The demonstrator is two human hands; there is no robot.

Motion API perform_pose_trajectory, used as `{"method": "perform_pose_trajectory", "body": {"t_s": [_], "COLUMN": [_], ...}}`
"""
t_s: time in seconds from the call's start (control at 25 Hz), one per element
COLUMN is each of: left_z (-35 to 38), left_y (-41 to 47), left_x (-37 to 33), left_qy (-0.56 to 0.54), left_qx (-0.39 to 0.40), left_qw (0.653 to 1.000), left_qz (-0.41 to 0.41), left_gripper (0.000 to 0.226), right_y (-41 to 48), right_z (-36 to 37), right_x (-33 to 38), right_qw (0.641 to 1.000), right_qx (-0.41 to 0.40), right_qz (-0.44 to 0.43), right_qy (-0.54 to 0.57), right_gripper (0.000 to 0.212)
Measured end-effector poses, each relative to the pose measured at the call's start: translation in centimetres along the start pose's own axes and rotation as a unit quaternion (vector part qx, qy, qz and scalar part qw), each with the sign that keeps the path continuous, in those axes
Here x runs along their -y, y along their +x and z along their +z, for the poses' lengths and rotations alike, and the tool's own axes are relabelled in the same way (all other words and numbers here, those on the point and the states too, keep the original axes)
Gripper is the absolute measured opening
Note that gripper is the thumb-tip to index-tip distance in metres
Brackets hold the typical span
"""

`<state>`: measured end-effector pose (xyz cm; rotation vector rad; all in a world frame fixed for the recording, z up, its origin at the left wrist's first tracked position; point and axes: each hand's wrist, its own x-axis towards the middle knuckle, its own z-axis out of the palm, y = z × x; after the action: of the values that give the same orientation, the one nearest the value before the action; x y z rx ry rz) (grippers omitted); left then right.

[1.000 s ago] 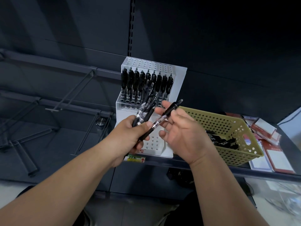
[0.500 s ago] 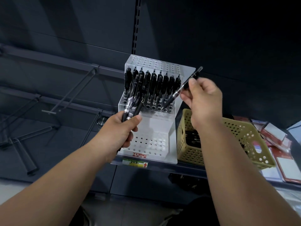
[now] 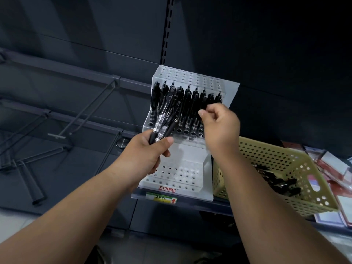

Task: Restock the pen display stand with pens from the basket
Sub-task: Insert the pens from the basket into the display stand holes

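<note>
A white stepped pen display stand (image 3: 190, 155) sits on the shelf, its middle tier filled with a row of black pens (image 3: 187, 109). My left hand (image 3: 146, 155) grips a bundle of black pens (image 3: 167, 119) in front of the stand's left side. At the right end of that row, my right hand (image 3: 221, 126) has its fingers curled and pinches the top of a single black pen (image 3: 209, 99) standing there. The yellow perforated basket (image 3: 266, 157) stands to the right of the stand with several black pens (image 3: 280, 181) inside.
Red and white packets (image 3: 333, 164) lie on the shelf right of the basket. Bare metal display hooks (image 3: 85, 111) stick out from the dark back panel on the left. A price label (image 3: 162, 198) marks the shelf edge below the stand.
My right hand took one pen from beside the left hand's bundle, raised it to the stand's right side, then lowered it into the row's right end. The left hand kept its bundle.
</note>
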<state>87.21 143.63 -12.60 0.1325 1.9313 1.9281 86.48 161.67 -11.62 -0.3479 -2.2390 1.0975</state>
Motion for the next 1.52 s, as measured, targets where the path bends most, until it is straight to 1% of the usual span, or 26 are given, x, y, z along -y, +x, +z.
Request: {"method": "perform_pose_trajectory", "body": {"t_s": [0.16, 0.24, 0.4, 0.6, 0.68, 0.72, 0.76, 0.8, 0.84, 0.88, 0.92, 0.96, 1.04, 1.16, 1.24, 1.4, 1.52], "left_z": [0.0, 0.0, -0.2, -0.3, -0.3, -0.2, -0.1, 0.1, 0.3, 0.5, 0.7, 0.9, 1.1, 1.2, 1.3, 1.5, 1.6], "left_y": [-0.2, -0.4, -1.1, -2.6, -3.2, -3.4, -3.5, -3.7, -3.8, -3.9, -4.0, -4.0, -4.0, -4.0, -3.8, -3.3, -2.9], "left_x": [-0.1, -0.2, -0.3, -0.6, -0.9, -1.0, -1.0, -1.0, -1.0, -1.0, -1.0, -1.0, -1.0, -1.1, -1.0, -0.8, -0.6], "left_qy": [-0.006, -0.024, -0.06, -0.043, -0.038, -0.041, -0.047, -0.054, -0.059, -0.061, -0.06, -0.057, -0.056, -0.06, -0.062, -0.076, -0.064], "left_qx": [0.0, 0.003, -0.018, -0.006, 0.003, 0.008, 0.013, 0.019, 0.025, 0.031, 0.035, 0.038, 0.042, 0.046, 0.033, -0.004, -0.014], "left_qw": [1.0, 1.0, 0.998, 0.999, 0.999, 0.999, 0.999, 0.998, 0.998, 0.998, 0.997, 0.997, 0.997, 0.996, 0.997, 0.996, 0.997], "left_qz": [0.009, 0.001, -0.023, -0.017, -0.013, -0.011, -0.01, -0.011, -0.013, -0.017, -0.021, -0.025, -0.033, -0.039, -0.04, -0.042, -0.039], "left_gripper": [0.01, 0.011, 0.01, 0.014, 0.014, 0.014, 0.015, 0.016, 0.017, 0.018, 0.019, 0.019, 0.019, 0.014, 0.009, 0.008, 0.009], "right_y": [0.2, 0.3, 0.0, -0.2, -1.3, -2.0, -2.7, -3.4, -4.0, -4.4, -4.6, -4.8, -4.9, -4.9, -4.7, -4.5, -4.6], "right_z": [0.3, 0.2, -0.2, -1.1, -1.8, -2.2, -2.4, -2.6, -2.8, -3.0, -3.1, -3.4, -3.8, -4.3, -4.4, -4.2, -3.9], "right_x": [-0.3, -0.1, 0.6, 1.6, 2.3, 2.7, 3.0, 3.5, 4.0, 4.3, 4.6, 4.7, 4.9, 4.8, 4.6, 4.2, 4.0], "right_qw": [0.999, 0.998, 0.997, 0.996, 0.997, 0.994, 0.984, 0.963, 0.934, 0.905, 0.885, 0.876, 0.869, 0.854, 0.86, 0.87, 0.875], "right_qx": [0.003, 0.007, 0.027, 0.032, 0.003, -0.007, -0.001, 0.023, 0.057, 0.091, 0.12, 0.139, 0.155, 0.173, 0.163, 0.124, 0.09], "right_qz": [-0.005, -0.006, 0.01, 0.037, 0.073, 0.101, 0.14, 0.186, 0.229, 0.258, 0.27, 0.27, 0.257, 0.249, 0.252, 0.26, 0.265], "right_qy": [-0.039, -0.057, -0.068, -0.072, -0.021, 0.037, 0.112, 0.194, 0.27, 0.326, 0.359, 0.375, 0.393, 0.422, 0.413, 0.4, 0.396], "right_gripper": [0.015, 0.016, 0.016, 0.011, 0.008, 0.007, 0.008, 0.009, 0.011, 0.013, 0.016, 0.018, 0.016, 0.016, 0.015, 0.01, 0.017]}}
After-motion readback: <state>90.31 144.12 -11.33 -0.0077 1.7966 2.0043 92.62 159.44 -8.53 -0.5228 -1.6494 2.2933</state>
